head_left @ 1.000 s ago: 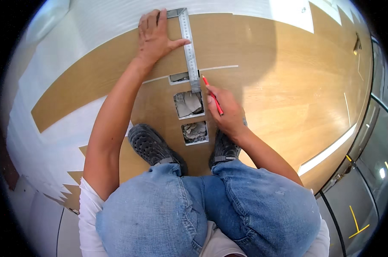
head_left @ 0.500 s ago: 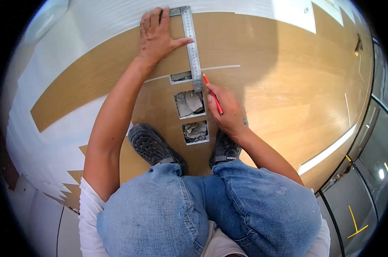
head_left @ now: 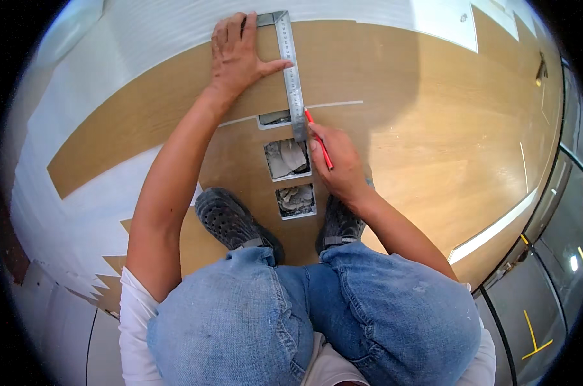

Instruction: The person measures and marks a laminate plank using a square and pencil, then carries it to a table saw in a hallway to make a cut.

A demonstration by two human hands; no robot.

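Observation:
A metal try square lies on a wood-coloured floor plank, its short arm at the plank's far edge. My left hand holds it there, fingers spread, thumb on the ruled blade and index finger at the short arm. In my right hand is a red pencil, pinched and tilted. Its tip touches or nearly touches the blade's right edge, near the plank seam. Under and below the blade's near end are rectangular cutouts: a small partly covered one, a larger one and another, showing rough grey material.
My dark shoes stand on the planks, on both sides of the nearest cutout. White underlay spreads at the left and far side, beside stepped plank ends. A white strip lies at right. Grey tiles with yellow marks border the floor there.
The view has shifted very slightly. Both hands, the try square and the pencil keep nearly the same places; the pencil tip stays beside the blade.

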